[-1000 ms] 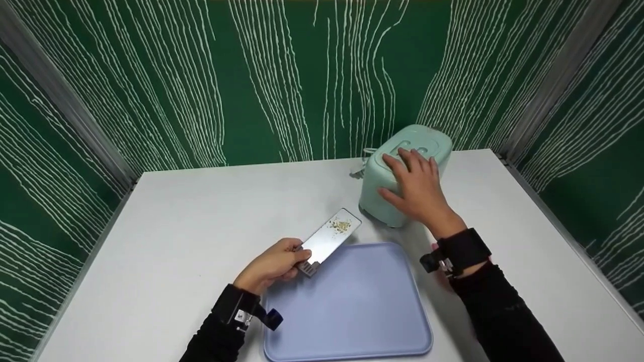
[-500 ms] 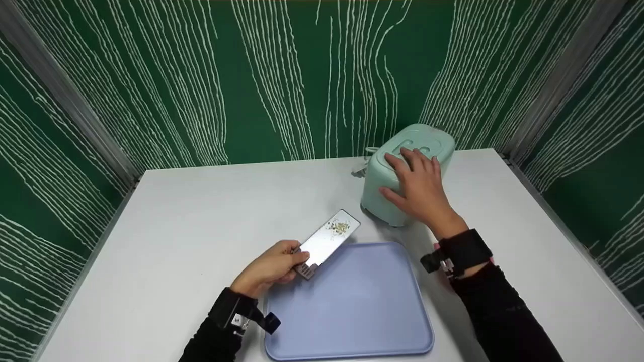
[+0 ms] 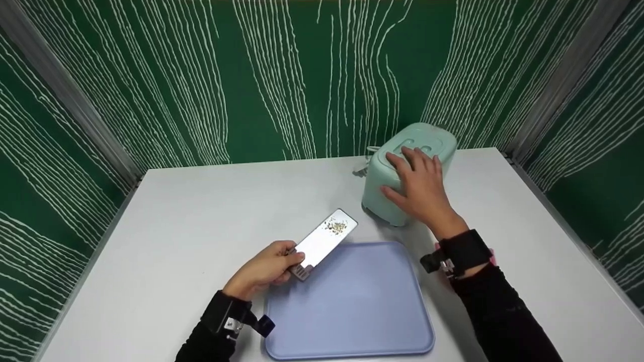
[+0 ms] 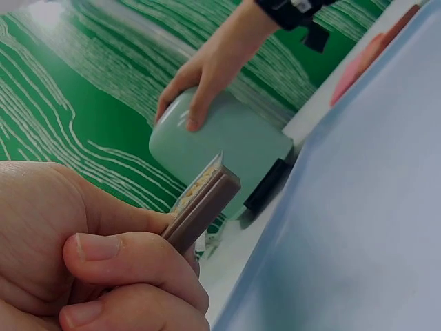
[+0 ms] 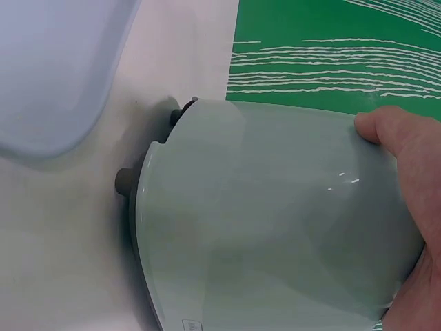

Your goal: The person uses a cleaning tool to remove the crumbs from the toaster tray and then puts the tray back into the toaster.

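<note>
My left hand (image 3: 264,266) grips a flat metal crumb tray (image 3: 314,249) by its grey-brown end, thumb on top. Yellow-brown crumbs (image 3: 336,226) lie scattered near the tray's far end. In the left wrist view the thick end bar (image 4: 207,207) of the crumb tray pokes out past my curled fingers. A mint-green toaster (image 3: 380,196) stands upright at the back right. My right hand (image 3: 425,193) rests on it, fingers spread over the top and thumb against the near side. The right wrist view shows the toaster's smooth side (image 5: 255,207) and dark feet.
A pale blue serving tray (image 3: 352,306) lies in front, its upper left part below the crumb tray. A white cord and plug (image 3: 360,170) sit behind the toaster. A pink item (image 4: 355,72) lies right of the serving tray, mostly hidden by my right arm.
My left hand has drifted slightly left and down with the crumb tray, away from the toaster. The right hand keeps its place on the toaster.
</note>
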